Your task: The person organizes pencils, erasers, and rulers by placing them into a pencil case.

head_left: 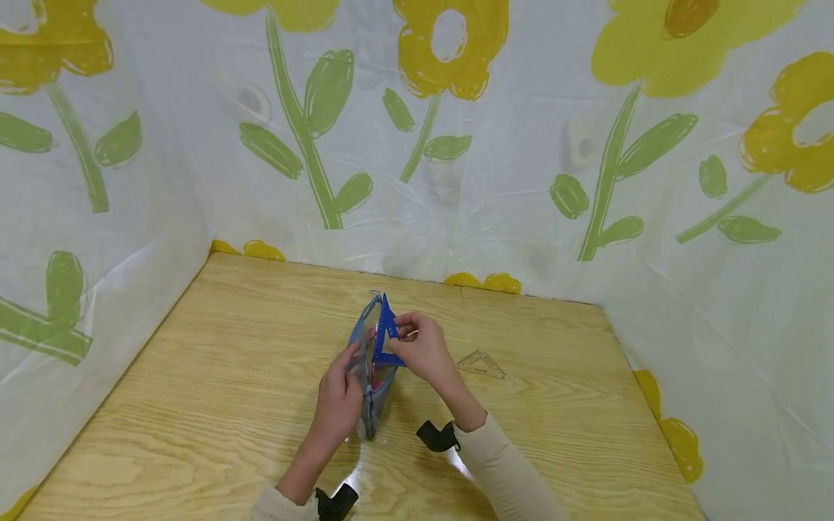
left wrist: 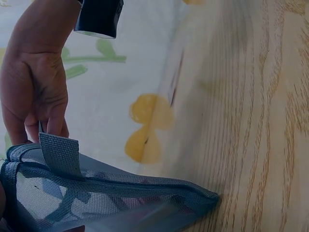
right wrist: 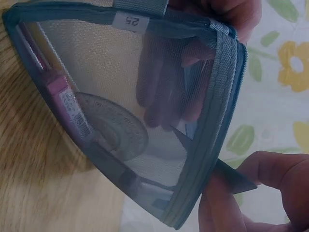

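In the head view, a blue-edged mesh zip pouch [head_left: 384, 401] stands with its mouth open upward. My left hand [head_left: 339, 398] grips it along the left side. My right hand [head_left: 423, 347] pinches a blue set square [head_left: 389, 359] between thumb and fingers at the mouth. Through the mesh in the right wrist view, part of the set square [right wrist: 182, 137] shows inside the pouch, and its corner sticks out between the right fingers. A clear protractor [right wrist: 116, 125] and a pink packet with a barcode [right wrist: 70, 104] lie inside. Left-hand fingers show behind the mesh.
A clear set square [head_left: 482, 356] lies flat on the wooden table [head_left: 554, 420], right of the right hand. White cloth with flowers [head_left: 508, 202] rises around the table's back and sides. Black wrist cameras [head_left: 438, 436] are worn on both wrists.
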`<act>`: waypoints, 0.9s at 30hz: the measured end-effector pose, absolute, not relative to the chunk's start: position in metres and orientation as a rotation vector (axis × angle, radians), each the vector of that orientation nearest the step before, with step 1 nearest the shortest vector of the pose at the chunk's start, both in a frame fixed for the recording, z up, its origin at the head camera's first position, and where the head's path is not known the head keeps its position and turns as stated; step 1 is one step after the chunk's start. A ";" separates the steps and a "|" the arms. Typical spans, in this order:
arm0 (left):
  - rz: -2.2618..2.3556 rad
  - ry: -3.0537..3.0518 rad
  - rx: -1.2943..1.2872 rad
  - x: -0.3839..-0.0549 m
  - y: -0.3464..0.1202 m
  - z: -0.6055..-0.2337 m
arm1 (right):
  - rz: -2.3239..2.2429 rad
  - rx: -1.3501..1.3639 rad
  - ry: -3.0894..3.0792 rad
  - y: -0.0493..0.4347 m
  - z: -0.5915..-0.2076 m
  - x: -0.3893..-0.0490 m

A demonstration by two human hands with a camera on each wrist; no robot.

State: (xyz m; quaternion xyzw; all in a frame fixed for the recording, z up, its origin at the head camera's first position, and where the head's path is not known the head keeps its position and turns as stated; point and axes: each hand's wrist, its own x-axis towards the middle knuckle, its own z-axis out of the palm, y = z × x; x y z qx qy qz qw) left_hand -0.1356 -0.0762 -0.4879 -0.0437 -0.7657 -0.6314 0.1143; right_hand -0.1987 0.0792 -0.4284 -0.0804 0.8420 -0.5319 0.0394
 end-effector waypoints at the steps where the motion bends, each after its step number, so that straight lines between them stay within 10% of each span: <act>1: -1.835 -2.259 -0.118 -0.135 -0.076 -0.488 | -1.625 -0.250 2.576 0.079 -0.428 -0.198; 27: -1.820 -2.303 -0.089 -0.136 -0.080 -0.486 | -1.742 -0.626 2.465 0.102 -0.442 -0.201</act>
